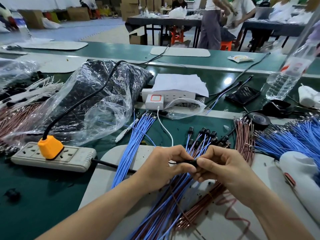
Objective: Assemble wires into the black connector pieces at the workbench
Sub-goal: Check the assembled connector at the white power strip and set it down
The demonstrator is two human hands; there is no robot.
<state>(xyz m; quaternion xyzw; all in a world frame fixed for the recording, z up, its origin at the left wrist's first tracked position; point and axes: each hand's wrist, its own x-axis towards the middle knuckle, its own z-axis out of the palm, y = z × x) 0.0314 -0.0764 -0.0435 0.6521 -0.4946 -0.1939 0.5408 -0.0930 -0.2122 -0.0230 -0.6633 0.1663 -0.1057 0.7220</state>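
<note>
Both hands meet mid-bench: left hand [164,168] and right hand [225,168] pinch one black connector piece [189,163] between curled fingertips. Loose blue wires [133,146] lie at ten o'clock. Best now, I'd say: steady the housing, feed the terminal straight.

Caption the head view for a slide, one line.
Assembly step: left hand and right hand hold a connector above blue wires and brown wires on the bench.

connector [188,163] mostly hidden (by fingers [205,161]), bottle [284,78] top blurred
</note>
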